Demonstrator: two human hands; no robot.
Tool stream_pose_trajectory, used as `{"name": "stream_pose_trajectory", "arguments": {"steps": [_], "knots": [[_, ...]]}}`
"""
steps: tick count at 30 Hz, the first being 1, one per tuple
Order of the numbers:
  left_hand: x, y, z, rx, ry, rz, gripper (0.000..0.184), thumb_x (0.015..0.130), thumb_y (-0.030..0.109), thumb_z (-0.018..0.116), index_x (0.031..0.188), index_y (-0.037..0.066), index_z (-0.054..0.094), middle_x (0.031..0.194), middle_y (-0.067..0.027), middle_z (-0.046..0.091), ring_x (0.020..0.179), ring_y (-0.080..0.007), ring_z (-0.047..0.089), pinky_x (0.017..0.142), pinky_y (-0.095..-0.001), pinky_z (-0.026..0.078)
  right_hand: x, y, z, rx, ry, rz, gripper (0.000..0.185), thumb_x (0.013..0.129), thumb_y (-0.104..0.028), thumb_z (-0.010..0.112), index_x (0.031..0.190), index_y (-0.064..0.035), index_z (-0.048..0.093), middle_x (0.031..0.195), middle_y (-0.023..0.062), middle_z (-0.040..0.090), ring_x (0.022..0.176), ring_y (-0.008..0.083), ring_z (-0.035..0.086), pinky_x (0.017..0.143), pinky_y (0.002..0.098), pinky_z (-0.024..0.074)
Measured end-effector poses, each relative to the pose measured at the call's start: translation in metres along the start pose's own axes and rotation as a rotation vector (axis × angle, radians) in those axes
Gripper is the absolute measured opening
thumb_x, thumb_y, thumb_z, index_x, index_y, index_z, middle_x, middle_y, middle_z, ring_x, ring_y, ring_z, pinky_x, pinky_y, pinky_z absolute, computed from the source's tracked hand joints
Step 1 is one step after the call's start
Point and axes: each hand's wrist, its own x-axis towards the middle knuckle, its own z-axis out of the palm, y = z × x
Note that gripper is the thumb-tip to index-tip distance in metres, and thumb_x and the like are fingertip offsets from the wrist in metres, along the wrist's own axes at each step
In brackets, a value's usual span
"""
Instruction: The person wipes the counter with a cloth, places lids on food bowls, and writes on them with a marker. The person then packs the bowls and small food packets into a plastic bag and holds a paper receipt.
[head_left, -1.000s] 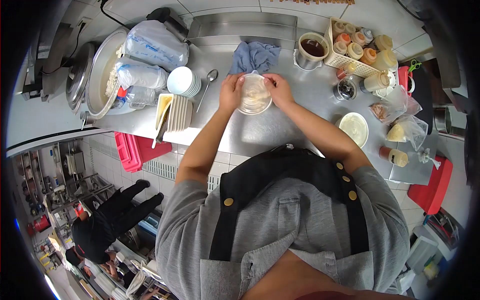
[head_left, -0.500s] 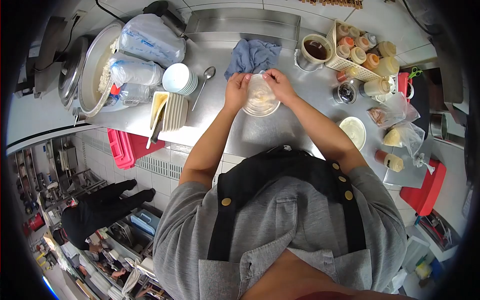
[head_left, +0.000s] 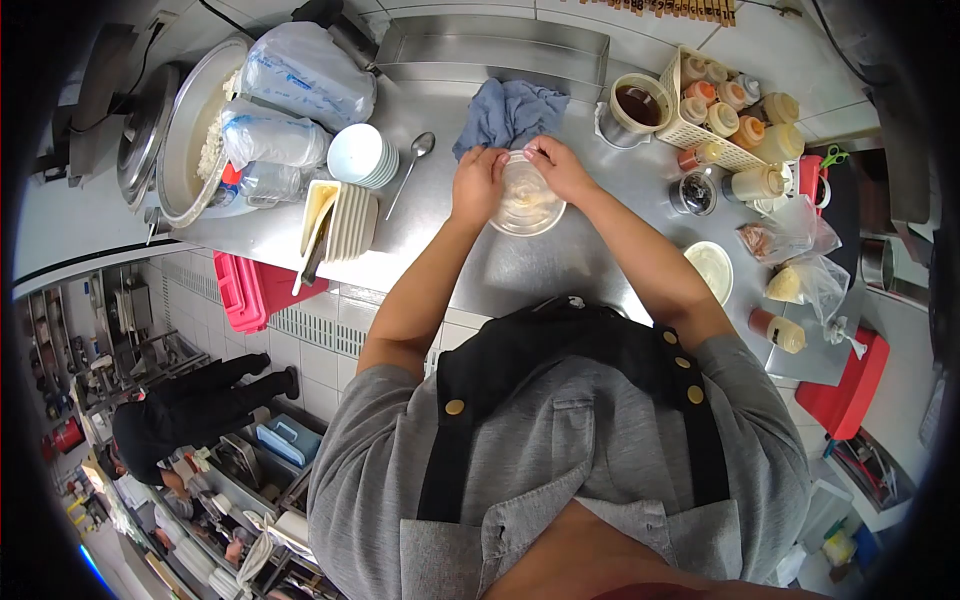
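Note:
A round, see-through lidded container [head_left: 527,203] with pale contents rests on the steel counter [head_left: 440,250]. My left hand [head_left: 479,184] grips its upper left rim, fingers bent around the edge. On the upper right rim, my right hand [head_left: 560,168] is closed in the same way. Just behind both hands lies a crumpled blue-grey cloth [head_left: 510,112]. A metal spoon [head_left: 411,172] lies to the left of my left hand, beside stacked pale bowls [head_left: 360,157].
Square dishes [head_left: 345,222], bagged packages [head_left: 300,75] and a large metal basin [head_left: 187,150] stand left. At right are a bottle basket [head_left: 690,132], a dark-liquid tub [head_left: 636,106] and a white bowl [head_left: 710,270]. A co-worker in black [head_left: 165,420] is at lower left.
The container and both hands appear slightly farther right in the view, with my grip kept on the rim. The co-worker appears farther left and lower.

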Motion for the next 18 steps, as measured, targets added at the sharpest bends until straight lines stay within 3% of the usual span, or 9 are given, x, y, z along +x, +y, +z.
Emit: {"name": "stream_pose_trajectory", "arguments": {"steps": [5,8,10,13,17,18], "knots": [[0.002,-0.014,0.006,-0.116,-0.017,-0.033,0.018,0.094,0.018,0.063,0.1,0.004,0.073,0.088,-0.0175,0.064,0.087,-0.0361,0.06,0.08,-0.0412,0.048,0.007,0.004,-0.003,0.1,-0.037,-0.004,0.019,0.096,-0.02,0.065,0.098,-0.0017,0.063,0.08,0.002,0.064,0.072,0.0089,0.055,0.067,0.0279,0.0471],[0.002,-0.021,0.011,-0.307,-0.103,-0.201,0.022,0.098,0.02,0.06,0.104,0.002,0.073,0.089,-0.0144,0.065,0.088,-0.0298,0.062,0.081,-0.0381,0.049,0.012,0.004,-0.007,0.064,-0.114,0.058,0.018,0.096,-0.02,0.066,0.098,-0.0024,0.064,0.082,0.001,0.064,0.075,0.0082,0.055,0.069,0.0278,0.0478],[0.0,-0.029,0.018,-0.736,-0.152,-0.42,0.027,0.101,0.022,0.057,0.108,0.001,0.072,0.09,-0.0082,0.065,0.091,-0.0199,0.062,0.083,-0.0336,0.049,0.012,0.005,-0.004,0.227,-0.131,0.052,0.016,0.096,-0.02,0.066,0.098,-0.0045,0.065,0.084,-0.0003,0.064,0.077,0.0079,0.056,0.07,0.0269,0.048],[-0.004,-0.021,0.016,-0.982,-0.18,-0.58,0.029,0.103,0.023,0.056,0.111,0.0,0.07,0.095,-0.0043,0.065,0.091,-0.0143,0.061,0.083,-0.03,0.049,0.004,0.004,-0.003,0.314,-0.108,0.099,0.01,0.098,-0.018,0.063,0.098,-0.0086,0.063,0.088,-0.0046,0.06,0.079,0.0049,0.053,0.07,0.0231,0.0455],[0.005,-0.013,0.008,-1.149,-0.248,-0.622,0.031,0.102,0.028,0.057,0.112,0.0,0.068,0.099,-0.0059,0.069,0.088,-0.0123,0.062,0.08,-0.0264,0.05,0.003,-0.001,0.003,0.379,-0.023,0.183,0.011,0.096,-0.017,0.066,0.096,-0.0063,0.065,0.086,-0.0022,0.063,0.077,0.0067,0.056,0.07,0.0234,0.0466],[0.004,-0.023,0.015,-0.979,-0.174,-0.491,0.03,0.103,0.027,0.055,0.112,0.001,0.069,0.099,-0.0048,0.068,0.084,-0.0129,0.061,0.079,-0.0268,0.05,0.003,0.006,0.006,0.411,0.037,0.138,0.011,0.096,-0.017,0.066,0.096,-0.0064,0.065,0.086,-0.0026,0.063,0.077,0.0067,0.055,0.069,0.0236,0.0462]]}}
